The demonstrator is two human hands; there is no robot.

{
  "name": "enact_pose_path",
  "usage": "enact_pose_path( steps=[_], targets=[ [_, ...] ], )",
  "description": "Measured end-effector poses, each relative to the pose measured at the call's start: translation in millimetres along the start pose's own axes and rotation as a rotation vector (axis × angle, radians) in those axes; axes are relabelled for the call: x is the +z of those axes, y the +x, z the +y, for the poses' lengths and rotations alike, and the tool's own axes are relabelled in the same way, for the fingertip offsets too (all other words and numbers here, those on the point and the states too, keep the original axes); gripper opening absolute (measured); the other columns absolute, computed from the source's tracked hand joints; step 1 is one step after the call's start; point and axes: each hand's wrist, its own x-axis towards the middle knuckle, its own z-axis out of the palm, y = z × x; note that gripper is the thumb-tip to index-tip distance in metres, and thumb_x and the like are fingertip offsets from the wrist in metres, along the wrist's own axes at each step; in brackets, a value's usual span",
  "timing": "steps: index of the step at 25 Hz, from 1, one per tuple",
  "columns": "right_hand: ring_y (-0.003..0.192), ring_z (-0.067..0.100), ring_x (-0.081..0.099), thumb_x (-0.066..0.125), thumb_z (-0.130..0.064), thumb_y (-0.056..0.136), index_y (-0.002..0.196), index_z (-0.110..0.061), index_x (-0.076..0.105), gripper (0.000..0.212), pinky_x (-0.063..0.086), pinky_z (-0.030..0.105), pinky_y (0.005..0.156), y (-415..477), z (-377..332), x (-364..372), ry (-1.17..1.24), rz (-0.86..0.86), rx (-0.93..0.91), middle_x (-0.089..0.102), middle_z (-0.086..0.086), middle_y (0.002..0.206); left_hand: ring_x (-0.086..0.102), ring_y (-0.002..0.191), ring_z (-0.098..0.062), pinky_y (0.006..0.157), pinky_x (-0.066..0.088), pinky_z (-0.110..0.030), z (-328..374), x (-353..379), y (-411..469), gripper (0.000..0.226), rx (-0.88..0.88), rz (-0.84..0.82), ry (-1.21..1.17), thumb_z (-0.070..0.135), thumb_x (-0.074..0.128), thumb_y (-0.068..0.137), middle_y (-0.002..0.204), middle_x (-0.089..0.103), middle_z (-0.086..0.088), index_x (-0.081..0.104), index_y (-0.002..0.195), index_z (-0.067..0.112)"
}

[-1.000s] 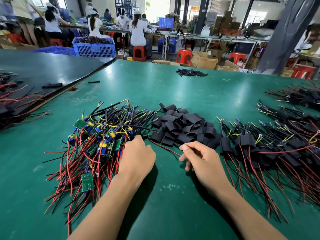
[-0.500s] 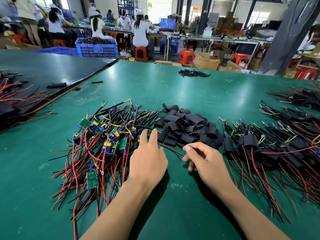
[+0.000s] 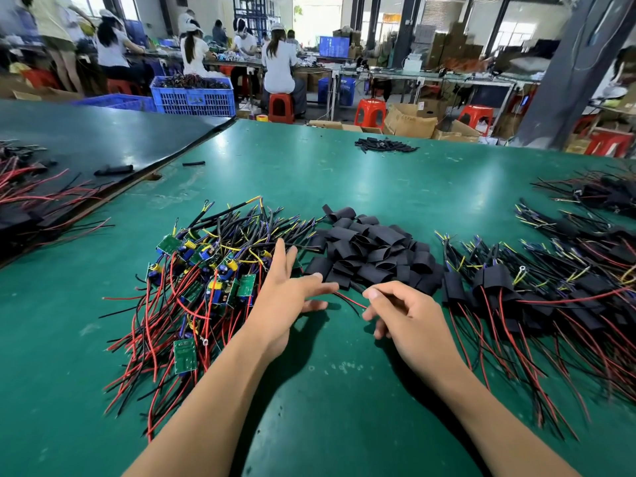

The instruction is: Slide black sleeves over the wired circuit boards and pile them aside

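Wide green table [image 3: 344, 180], red stools [image 3: 370, 113], perhaps windows [image 3: 512, 29].

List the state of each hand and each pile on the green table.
left hand: open, fingers spread straight.
right hand: fingers curled by a red wire; grip unclear.
bare circuit boards: unsleeved, heaped on the left.
black sleeves: empty, heaped in the middle.
sleeved boards: covered, piled on the right.

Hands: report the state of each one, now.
Left hand: open, fingers spread, holding nothing.
Right hand: fingers curled beside a red wire; whether it pinches the wire cannot be told.
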Motion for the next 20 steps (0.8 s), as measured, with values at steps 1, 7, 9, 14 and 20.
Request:
enact_pose_path(
  steps=[1, 7, 9, 14, 20],
  targets=[
    [0.051, 0.013, 0.057, 0.061, -0.02, 0.097, 0.085, -0.023, 0.071, 0.016, 0.045, 0.016, 0.051, 0, 0, 0, 0.002, -0.002, 0.001, 0.071, 0.001, 0.072, 0.074, 0.095, -0.024, 0.068, 0.057, -0.028, 2, 1, 0, 0.089, 0.01, 0.0, -0.042, -0.004, 0.052, 0.097, 0.165, 0.016, 0.009, 0.0, 0.157, 0.035],
    [0.052, 0.013, 0.058, 0.061, -0.021, 0.097, 0.086, -0.022, 0.071, 0.015, 0.045, 0.016, 0.051, -1, 0, 0, 0.002, -0.002, 0.008, 0.071, 0.001, 0.073, 0.071, 0.103, -0.034, 0.075, 0.058, -0.034, 13, 0, 2, 0.092, 0.041, 0.013, -0.282, -0.006, 0.046, 0.098, 0.165, 0.013, -0.004, -0.009, 0.155, 0.04],
    [0.052, 0.013, 0.058, 0.061, -0.021, 0.097, 0.086, -0.023, 0.071, 0.015, 0.046, 0.016, 0.051, 0, 0, 0, -0.001, -0.005, 0.006, 0.072, 0.001, 0.073, 0.072, 0.1, -0.033, 0.071, 0.058, -0.031, 13, 2, 3, 0.091, 0.039, 0.032, -0.299, -0.006, 0.044, 0.099, 0.164, 0.017, -0.003, -0.012, 0.155, 0.039],
    [0.053, 0.013, 0.06, 0.061, -0.024, 0.097, 0.085, -0.026, 0.071, 0.016, 0.045, 0.015, 0.053, 1, 2, -1, -0.025, -0.006, -0.004, 0.072, -0.001, 0.073, 0.067, 0.05, -0.016, 0.048, 0.045, -0.02, 4, 5, 3, 0.076, 0.004, 0.229, 0.199, 0.008, 0.052, 0.098, 0.133, 0.055, 0.006, 0.012, 0.157, 0.031],
    [0.052, 0.012, 0.059, 0.062, -0.023, 0.096, 0.083, -0.026, 0.071, 0.016, 0.045, 0.015, 0.053, 1, 3, 0, -0.012, -0.004, -0.001, 0.072, 0.0, 0.073, 0.067, 0.079, -0.023, 0.079, 0.049, -0.027, -4, 9, -7, 0.037, 0.166, 0.29, 0.742, 0.019, 0.06, 0.093, 0.111, 0.068, 0.002, 0.056, 0.13, 0.017]
  ],
)
